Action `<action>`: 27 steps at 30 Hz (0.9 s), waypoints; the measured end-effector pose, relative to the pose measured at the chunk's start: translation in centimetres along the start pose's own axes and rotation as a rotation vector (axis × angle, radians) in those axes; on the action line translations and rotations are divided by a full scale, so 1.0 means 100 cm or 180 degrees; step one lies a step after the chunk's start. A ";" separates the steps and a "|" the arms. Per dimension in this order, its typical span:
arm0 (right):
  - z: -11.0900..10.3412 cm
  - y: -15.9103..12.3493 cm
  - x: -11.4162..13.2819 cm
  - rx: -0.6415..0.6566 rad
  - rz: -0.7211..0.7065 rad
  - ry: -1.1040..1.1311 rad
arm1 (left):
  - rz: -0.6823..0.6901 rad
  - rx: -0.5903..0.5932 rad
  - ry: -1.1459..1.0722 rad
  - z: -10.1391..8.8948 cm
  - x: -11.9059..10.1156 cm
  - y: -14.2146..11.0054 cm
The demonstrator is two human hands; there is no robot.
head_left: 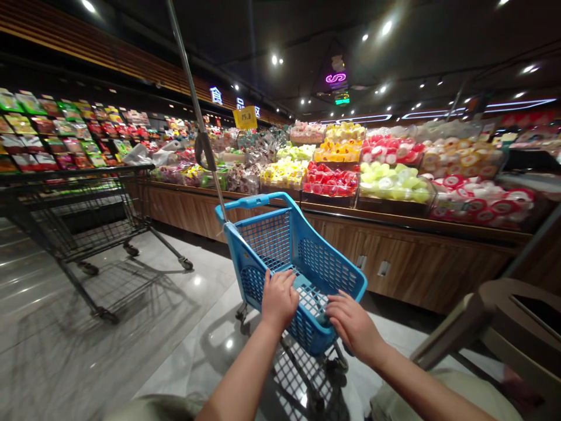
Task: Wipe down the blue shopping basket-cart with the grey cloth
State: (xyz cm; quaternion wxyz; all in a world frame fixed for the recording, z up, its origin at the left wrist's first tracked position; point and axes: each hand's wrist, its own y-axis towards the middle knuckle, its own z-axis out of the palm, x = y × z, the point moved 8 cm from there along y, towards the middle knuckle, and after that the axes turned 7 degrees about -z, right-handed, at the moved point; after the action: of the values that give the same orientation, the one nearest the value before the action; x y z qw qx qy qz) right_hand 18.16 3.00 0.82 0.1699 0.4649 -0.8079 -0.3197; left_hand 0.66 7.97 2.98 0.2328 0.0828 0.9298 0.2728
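A small blue plastic shopping cart stands in front of me, its handle on the far side and a tall pole rising from its far left corner. My left hand is closed over the near left rim, fingers hooked inward. At the near right corner, my right hand grips the rim with its fingers curled over the edge. No goods show in the part of the basket I can see. My hands hide parts of the near rim.
A wood-fronted display counter behind the cart bears bins of colourful packaged sweets. To the left stands a dark metal shopping cart, with packed shelves beyond. A brown stool-like seat is close on my right. The floor is shiny tile.
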 end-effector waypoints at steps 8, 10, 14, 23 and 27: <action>-0.002 -0.006 -0.025 0.0302 -0.0226 -0.0175 | 0.0140 0.0101 0.0020 -0.003 0.004 0.001; -0.009 -0.012 -0.052 0.0259 -0.0097 -0.0283 | 0.0148 0.0091 0.0021 -0.002 0.003 0.002; -0.020 -0.020 -0.092 0.0149 0.0132 -0.0369 | 0.0138 0.0062 0.0002 0.000 0.003 0.001; -0.016 -0.012 -0.057 -0.0134 0.0243 -0.0209 | 0.0006 -0.0039 -0.0004 -0.001 0.004 -0.002; -0.006 -0.001 -0.010 -0.0099 0.0075 -0.0029 | -0.0010 -0.0025 -0.0044 -0.002 0.003 -0.002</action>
State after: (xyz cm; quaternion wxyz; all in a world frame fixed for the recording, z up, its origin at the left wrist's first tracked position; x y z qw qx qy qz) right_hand 19.03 3.58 1.26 0.1773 0.4512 -0.8090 -0.3323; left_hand 0.27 7.80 2.92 0.2400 0.0823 0.9272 0.2755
